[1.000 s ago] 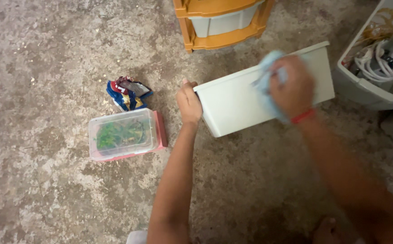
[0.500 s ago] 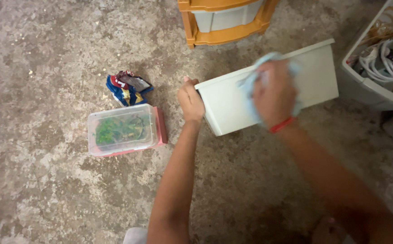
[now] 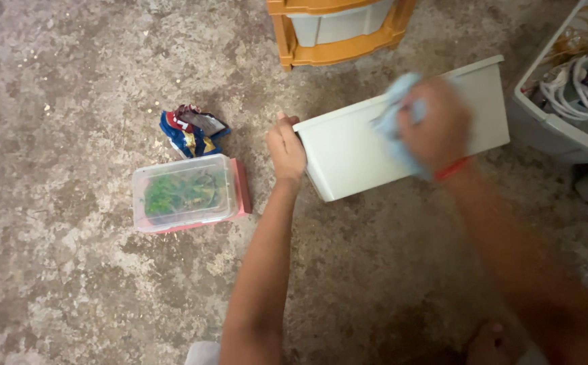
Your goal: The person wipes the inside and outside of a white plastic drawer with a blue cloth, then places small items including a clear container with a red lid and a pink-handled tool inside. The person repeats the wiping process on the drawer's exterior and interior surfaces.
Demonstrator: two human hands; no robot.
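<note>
Two hands on one thing, head view only. Your left hand (image 3: 286, 150) is closed over the left end of the white drawer bin (image 3: 354, 152), which rests tilted on the concrete floor (image 3: 71, 284). The bin's long axis runs from that end up and to the right. Your right hand (image 3: 437, 125) is clenched on a light blue cloth (image 3: 394, 122), pressed against the bin's broad side right of centre; blurred, so finger detail is unclear. Left of the bin, well apart: a clear lidded box (image 3: 184, 194) and a crumpled wrapper (image 3: 191, 130). Above the bin: an orange drawer frame (image 3: 338, 47), near. Right of it: a grey tub of cables (image 3: 567, 94), just beside the far end. Below the bin: open floor.
</note>
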